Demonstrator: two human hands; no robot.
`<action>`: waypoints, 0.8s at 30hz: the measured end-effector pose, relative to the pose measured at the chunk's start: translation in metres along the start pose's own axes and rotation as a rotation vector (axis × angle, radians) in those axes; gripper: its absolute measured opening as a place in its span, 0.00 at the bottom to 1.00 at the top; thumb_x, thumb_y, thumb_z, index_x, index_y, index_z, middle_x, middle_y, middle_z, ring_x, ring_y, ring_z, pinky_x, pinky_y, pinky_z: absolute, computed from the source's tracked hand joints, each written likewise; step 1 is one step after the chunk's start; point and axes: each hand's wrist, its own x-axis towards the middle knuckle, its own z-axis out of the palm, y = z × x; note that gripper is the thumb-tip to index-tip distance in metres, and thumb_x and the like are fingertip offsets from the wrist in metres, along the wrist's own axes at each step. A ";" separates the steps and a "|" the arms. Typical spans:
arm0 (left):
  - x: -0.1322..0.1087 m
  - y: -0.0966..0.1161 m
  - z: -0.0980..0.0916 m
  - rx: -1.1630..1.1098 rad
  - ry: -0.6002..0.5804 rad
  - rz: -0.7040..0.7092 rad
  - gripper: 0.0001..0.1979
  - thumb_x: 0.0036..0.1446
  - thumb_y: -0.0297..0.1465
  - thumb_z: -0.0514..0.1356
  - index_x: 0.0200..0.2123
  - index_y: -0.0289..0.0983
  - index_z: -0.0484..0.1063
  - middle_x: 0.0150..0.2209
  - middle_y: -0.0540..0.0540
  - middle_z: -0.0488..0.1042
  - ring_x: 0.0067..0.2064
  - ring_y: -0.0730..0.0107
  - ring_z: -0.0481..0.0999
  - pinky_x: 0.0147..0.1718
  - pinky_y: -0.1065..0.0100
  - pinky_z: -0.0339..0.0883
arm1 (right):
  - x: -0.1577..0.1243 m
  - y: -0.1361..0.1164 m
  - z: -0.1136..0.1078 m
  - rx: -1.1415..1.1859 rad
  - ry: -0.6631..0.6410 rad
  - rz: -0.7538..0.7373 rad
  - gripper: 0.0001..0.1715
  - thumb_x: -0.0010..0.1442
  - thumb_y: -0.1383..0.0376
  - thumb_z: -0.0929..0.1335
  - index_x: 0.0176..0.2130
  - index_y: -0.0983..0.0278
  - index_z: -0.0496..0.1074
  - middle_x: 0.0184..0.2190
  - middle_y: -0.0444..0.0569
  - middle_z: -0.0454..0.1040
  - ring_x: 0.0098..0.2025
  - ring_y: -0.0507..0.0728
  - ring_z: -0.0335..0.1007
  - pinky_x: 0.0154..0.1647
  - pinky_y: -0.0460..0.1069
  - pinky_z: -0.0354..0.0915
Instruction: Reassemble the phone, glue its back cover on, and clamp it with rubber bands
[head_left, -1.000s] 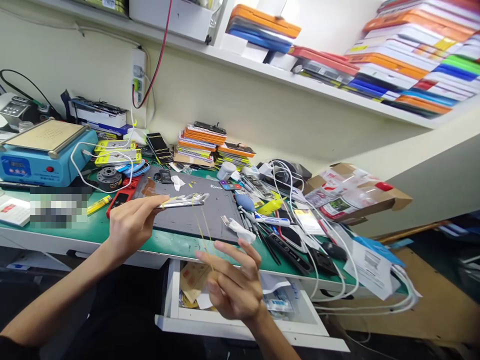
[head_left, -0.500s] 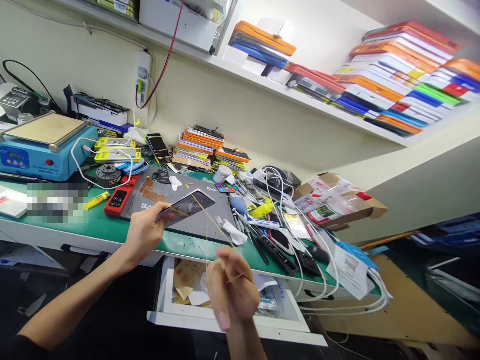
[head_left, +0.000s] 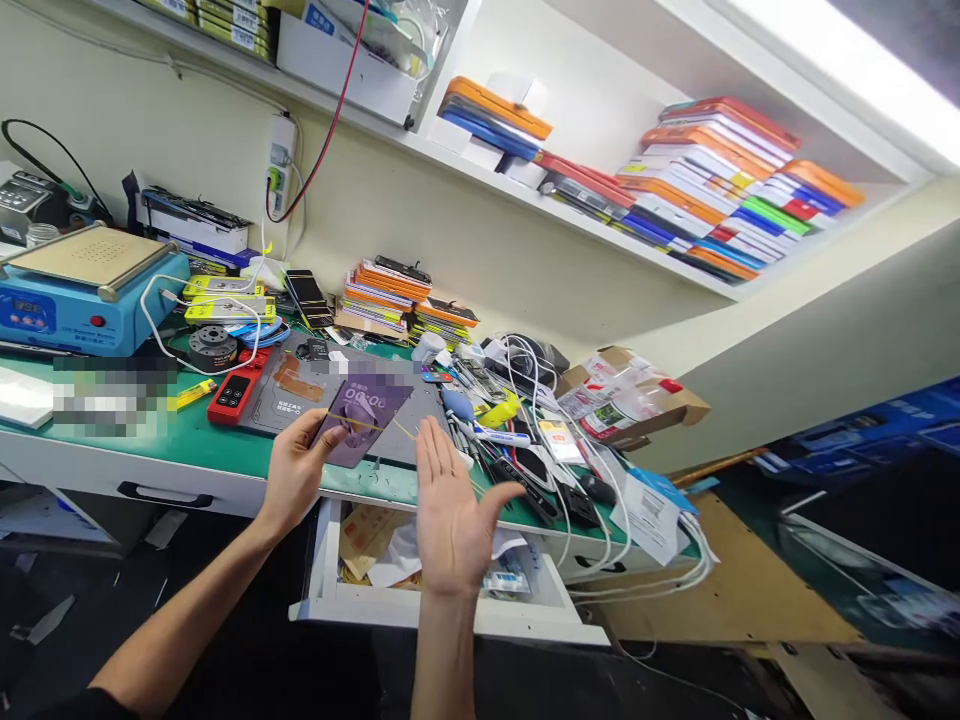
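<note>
In my left hand [head_left: 296, 470] is a smartphone [head_left: 379, 405], pinched at its lower left edge, its purple screen lit with a clock. A thin yellow rubber band [head_left: 356, 423] crosses the phone and stretches toward my right hand [head_left: 454, 520]. That hand is open, palm in view, fingers straight and together, thumb spread out. Part of the band shows near the thumb; its path behind the hand is hidden. Under the phone lies a dark grey work mat [head_left: 300, 405] on the green bench top [head_left: 172, 445].
Below my hands a drawer [head_left: 450, 610] stands pulled out, with papers inside. Pens, tools and white cables [head_left: 559, 470] crowd the bench's right side, by an open cardboard box [head_left: 660, 415]. A blue heating plate machine [head_left: 97, 290] stands left; boxes fill the shelf [head_left: 600, 225].
My right hand has opened from curled fingers to a flat, upright palm. The phone has turned its screen toward me, and the screen is now lit. The view has shifted slightly right.
</note>
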 end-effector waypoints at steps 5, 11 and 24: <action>0.012 0.000 -0.032 0.138 -0.069 0.157 0.08 0.66 0.33 0.66 0.42 0.38 0.85 0.39 0.47 0.88 0.36 0.67 0.85 0.39 0.73 0.75 | 0.024 -0.012 0.000 -0.262 -0.182 -0.154 0.56 0.65 0.34 0.70 0.76 0.63 0.61 0.81 0.59 0.53 0.82 0.65 0.52 0.85 0.65 0.47; 0.027 0.008 -0.059 0.252 -0.141 0.348 0.08 0.68 0.31 0.65 0.44 0.40 0.86 0.43 0.46 0.89 0.42 0.65 0.89 0.45 0.72 0.78 | 0.026 -0.026 0.014 -0.440 -0.443 -0.126 0.57 0.61 0.37 0.76 0.76 0.56 0.61 0.79 0.55 0.58 0.81 0.67 0.52 0.83 0.66 0.52; 0.032 0.029 -0.072 0.595 -0.237 0.857 0.12 0.74 0.23 0.56 0.51 0.38 0.78 0.44 0.47 0.89 0.42 0.67 0.89 0.42 0.70 0.77 | 0.023 -0.019 0.040 -0.783 -0.572 -0.312 0.40 0.60 0.46 0.80 0.66 0.54 0.75 0.63 0.53 0.81 0.67 0.65 0.78 0.73 0.64 0.71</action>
